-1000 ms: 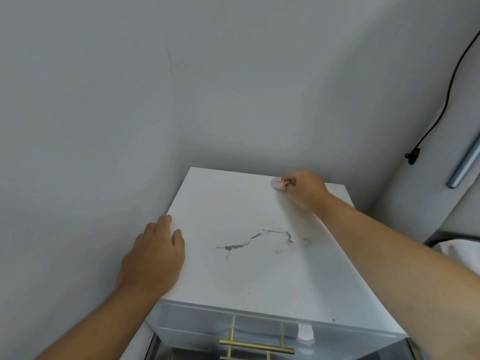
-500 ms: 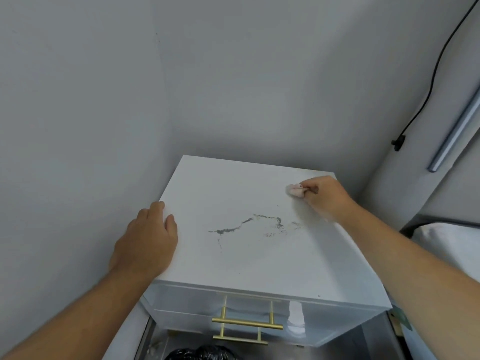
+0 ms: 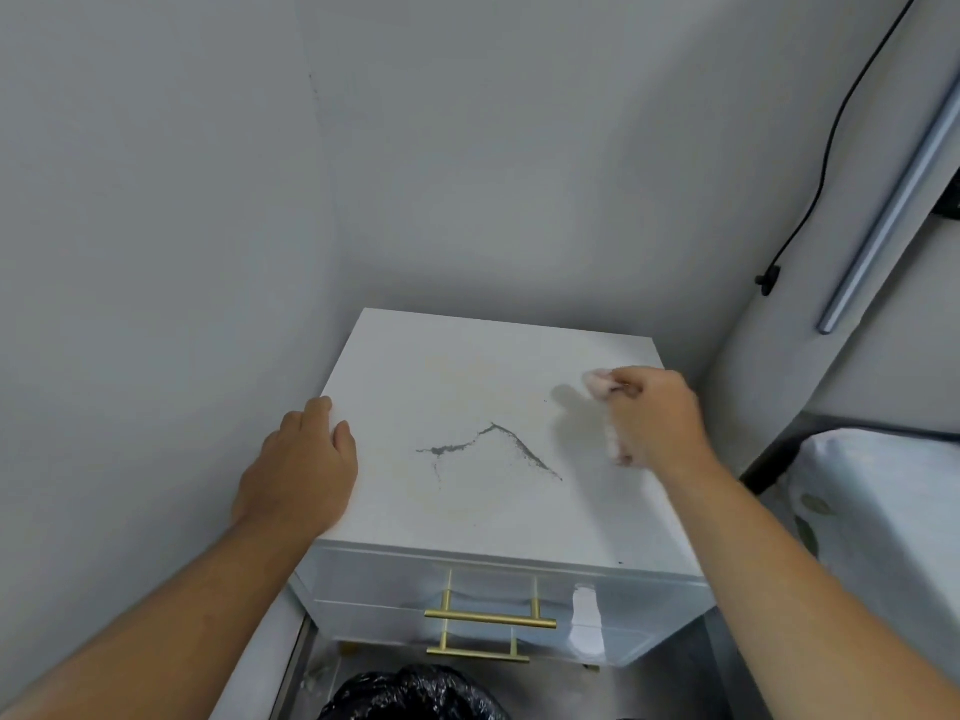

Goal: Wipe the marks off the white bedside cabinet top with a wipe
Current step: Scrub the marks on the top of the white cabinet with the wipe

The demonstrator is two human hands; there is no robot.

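Left hand [image 3: 301,462]: laid palm-down on the left edge of the white cabinet top [image 3: 467,522], fingers together and loosely extended, gripping nothing. Cabinet top: set in a wall corner, left side against the wall, rear edge toward the back wall. Dark grey marks [image 3: 491,449]: located at the centre of the top; they form a peaked line whose long axis runs left to right, rising from a smudge at the left to an apex and descending toward the right front. Brass handles [image 3: 491,621]: horizontal, on the drawer fronts below. Right hand [image 3: 652,415]: closed in a fist around a pale pink wipe [image 3: 597,383], positioned over the right rear part of the top, just right of the marks. The bunched wipe protrudes from the fist, pointing left
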